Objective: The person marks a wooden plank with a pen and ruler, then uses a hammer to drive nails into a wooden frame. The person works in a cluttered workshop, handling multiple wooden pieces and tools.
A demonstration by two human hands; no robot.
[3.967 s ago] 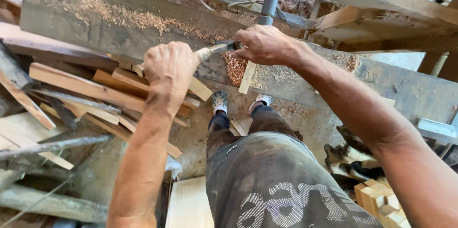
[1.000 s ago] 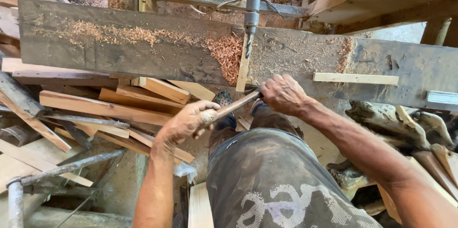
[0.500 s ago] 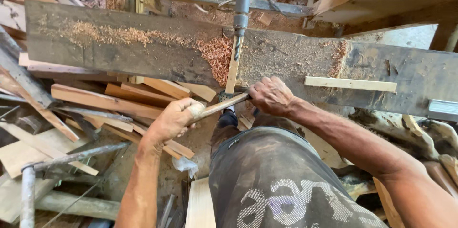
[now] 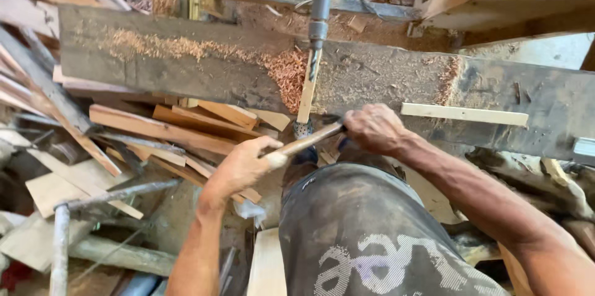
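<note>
From the head camera, the left hand (image 4: 238,166) and right hand (image 4: 372,127), fingers closed on either end of a thin wooden stick (image 4: 304,142), hold it just below the drill bit (image 4: 312,63) over the dusty table (image 4: 186,76), seemingly lining it up for drilling, which calls for steady positioning.

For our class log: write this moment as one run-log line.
left hand: grips stick | right hand: grips stick's far end | drill bit: above slat on plank

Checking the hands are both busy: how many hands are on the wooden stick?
2: the left hand grips the stick at its near end, the right hand at its far end.
</note>
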